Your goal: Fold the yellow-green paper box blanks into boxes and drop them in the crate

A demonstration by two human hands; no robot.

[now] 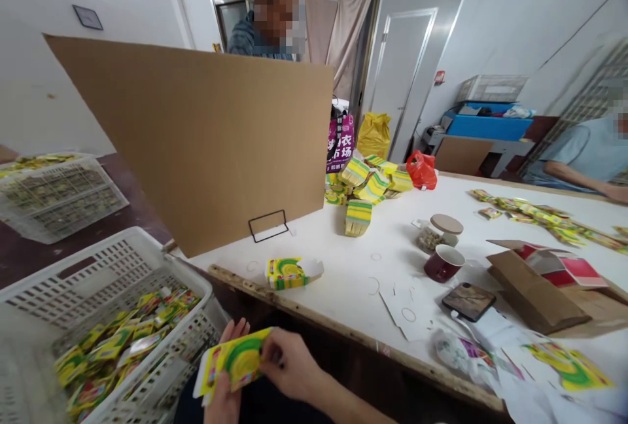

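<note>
Carton (235, 362), flat, yellow with green rings, is sitting low between a basket (147, 260) and the table (343, 290). Left hand (222, 401) is cradling it from behind, fingers clamped along its back; right hand (289, 362) is pinching its right edge.

Left hand (223, 390): bare, with plain, short nails where the fingertips show, the rest partly hidden. Right hand (290, 364): bare, knuckles and back in clear view. Right forearm (346, 404): uncovered along the whole stretch seen, up to the lower picture edge. Dark clothing (265, 407), navy or black, lies beneath both hands; its cut and fabric cannot be told.
</note>
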